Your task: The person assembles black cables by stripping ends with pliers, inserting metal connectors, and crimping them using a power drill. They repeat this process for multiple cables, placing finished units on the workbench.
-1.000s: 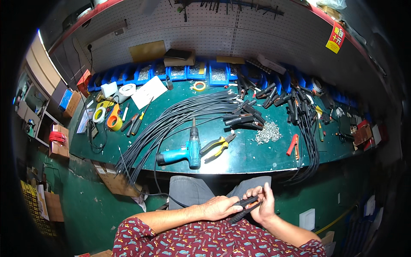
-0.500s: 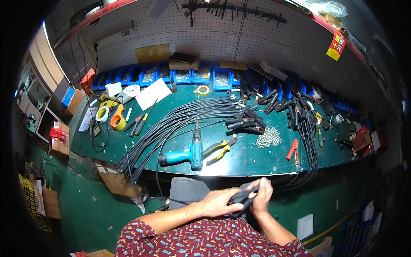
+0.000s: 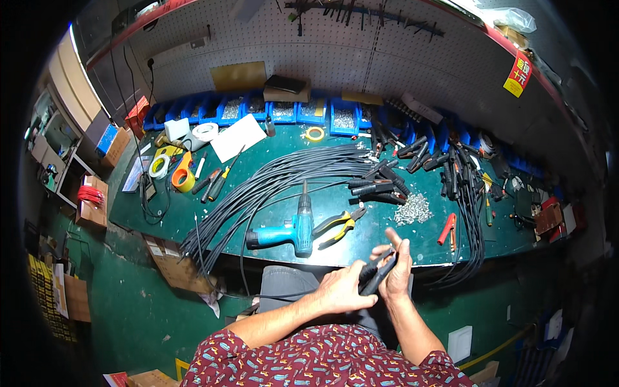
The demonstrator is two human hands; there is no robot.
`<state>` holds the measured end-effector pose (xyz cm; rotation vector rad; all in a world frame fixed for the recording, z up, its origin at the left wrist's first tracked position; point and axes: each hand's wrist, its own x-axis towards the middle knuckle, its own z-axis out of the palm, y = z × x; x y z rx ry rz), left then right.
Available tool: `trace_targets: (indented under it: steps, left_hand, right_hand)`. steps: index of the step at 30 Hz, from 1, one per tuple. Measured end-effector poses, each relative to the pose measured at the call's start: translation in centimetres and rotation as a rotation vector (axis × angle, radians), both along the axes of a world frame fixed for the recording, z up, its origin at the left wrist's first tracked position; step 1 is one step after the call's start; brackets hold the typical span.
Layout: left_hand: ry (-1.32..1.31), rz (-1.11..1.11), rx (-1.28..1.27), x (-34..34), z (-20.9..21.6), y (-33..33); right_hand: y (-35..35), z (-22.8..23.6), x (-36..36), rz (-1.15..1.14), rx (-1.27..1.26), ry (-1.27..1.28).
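Above my lap, close to the bench's front edge, I hold a black clamp (image 3: 375, 277) with two long handles, tilted up to the right. My left hand (image 3: 340, 288) is closed round its lower left side. The fingers of my right hand (image 3: 396, 274) wrap its right side, with thumb and forefinger near the upper tip. A black cable (image 3: 284, 297) runs leftward from beneath my left hand. Just beyond my hands lie yellow-and-black pliers (image 3: 345, 230) and a teal cordless drill (image 3: 302, 232). Whether a small part sits between my right fingertips, I cannot tell.
Black cables (image 3: 271, 169) arch across the green bench (image 3: 164, 222). Loose small metal fasteners (image 3: 412, 210) lie beside several black clamps (image 3: 377, 188); a red-handled clamp (image 3: 446, 229) is farther right. Blue bins (image 3: 343, 121) line the back. Tape rolls (image 3: 183, 180) and screwdrivers (image 3: 218, 185) sit left.
Both hands have moved slightly up toward the bench edge with the clamp. My right forefinger has lifted and straightened, and more of the clamp shows. The whole view has shifted a little.
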<state>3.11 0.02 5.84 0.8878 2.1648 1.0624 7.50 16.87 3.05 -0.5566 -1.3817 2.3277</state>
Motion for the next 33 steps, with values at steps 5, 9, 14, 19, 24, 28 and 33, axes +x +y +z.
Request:
trace_targets:
  steps: [5, 9, 14, 19, 24, 28, 33]
  left_hand:
    - [0.003, 0.158, 0.205, -0.9, 1.0, -0.5]
    - [-0.082, 0.027, 0.211, -0.7, 0.0, -1.9]
    - [-0.159, 0.214, 0.515, -0.9, -2.7, -0.8]
    - [-0.223, 0.345, 0.638, -1.8, -0.5, 1.1]
    - [-0.696, 0.369, 0.614, -1.2, 0.3, 2.0]
    - [-0.517, 0.203, 0.452, 0.6, 0.4, 2.1]
    - [0.025, -0.203, -0.052, -1.3, -0.6, -4.3]
  right_hand:
    - [-2.0, 0.0, 0.8, 0.362, -0.001, 0.000]
    - [-1.3, 0.3, 0.8, 0.185, -0.209, 0.012]
    - [-2.0, 2.8, 1.4, 0.330, -0.596, 0.241]
    - [-3.9, 0.4, 1.4, 0.161, -0.783, 0.342]
    - [-3.2, 2.0, 3.1, 0.258, -0.379, 0.363]
    - [-2.7, 0.9, 3.3, 0.145, 0.042, 0.218]
    - [1.0, 1.6, 1.6, -0.184, -0.155, 0.262]
